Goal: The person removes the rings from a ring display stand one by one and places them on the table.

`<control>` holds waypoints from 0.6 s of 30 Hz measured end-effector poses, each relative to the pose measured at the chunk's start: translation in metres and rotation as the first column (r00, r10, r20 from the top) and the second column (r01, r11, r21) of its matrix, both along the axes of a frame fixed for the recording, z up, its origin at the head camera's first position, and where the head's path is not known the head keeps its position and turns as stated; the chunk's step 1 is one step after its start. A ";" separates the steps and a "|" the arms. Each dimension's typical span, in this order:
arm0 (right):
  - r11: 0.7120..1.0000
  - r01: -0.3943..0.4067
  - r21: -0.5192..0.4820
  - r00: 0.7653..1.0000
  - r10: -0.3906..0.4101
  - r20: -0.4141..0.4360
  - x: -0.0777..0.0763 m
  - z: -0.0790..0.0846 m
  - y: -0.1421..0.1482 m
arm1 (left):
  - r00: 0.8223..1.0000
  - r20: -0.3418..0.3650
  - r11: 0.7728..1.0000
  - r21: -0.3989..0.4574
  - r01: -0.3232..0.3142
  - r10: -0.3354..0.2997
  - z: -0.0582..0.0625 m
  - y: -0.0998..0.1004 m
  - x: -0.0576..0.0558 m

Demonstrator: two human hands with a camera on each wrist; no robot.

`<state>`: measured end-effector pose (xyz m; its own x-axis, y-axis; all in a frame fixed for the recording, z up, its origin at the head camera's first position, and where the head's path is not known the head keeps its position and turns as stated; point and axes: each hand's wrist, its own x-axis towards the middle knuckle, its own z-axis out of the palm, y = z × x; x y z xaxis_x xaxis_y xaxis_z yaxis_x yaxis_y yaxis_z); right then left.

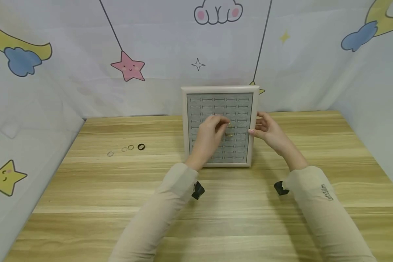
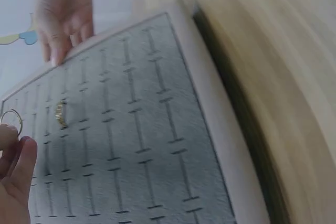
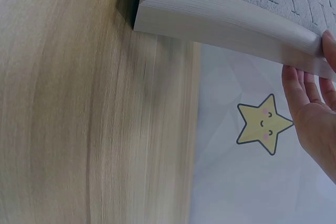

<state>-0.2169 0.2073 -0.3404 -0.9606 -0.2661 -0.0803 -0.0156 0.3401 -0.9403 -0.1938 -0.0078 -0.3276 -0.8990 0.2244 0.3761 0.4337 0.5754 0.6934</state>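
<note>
A ring display board with a pale frame (image 1: 185, 127) and a grey slotted pad (image 1: 219, 109) stands upright on the table. My left hand (image 1: 207, 140) is in front of the pad and pinches a thin gold ring (image 2: 19, 118) between thumb and fingertips. Just below those fingertips, a gold ring with a textured band (image 1: 229, 135) sits in one slot. My right hand (image 1: 271, 134) grips the frame's right side, thumb on the front and fingers behind. In the right wrist view, the frame's side edge (image 3: 226, 32) lies between thumb and fingers.
On the wooden table (image 1: 85, 189), left of the board, lie a black ring (image 1: 141, 143) and several thin rings, including a silvery one (image 1: 108, 154). A white curtain (image 1: 163, 54) with cartoon stars hangs right behind the board.
</note>
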 end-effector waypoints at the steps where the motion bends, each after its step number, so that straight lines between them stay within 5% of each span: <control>1: 1.000 0.000 0.001 1.000 0.000 -0.002 0.000 0.000 0.000 | 1.000 0.000 1.000 0.031 -0.002 0.002 0.002 0.000 0.000; 9: 1.000 0.005 0.017 1.000 -0.005 -0.006 0.001 -0.001 -0.001 | 0.998 0.038 0.983 0.177 -0.054 0.048 0.013 -0.014 0.002; 18: 1.000 0.011 0.016 1.000 -0.011 -0.001 0.004 -0.001 -0.003 | 0.982 0.170 0.933 0.334 -0.133 0.079 0.017 -0.052 0.001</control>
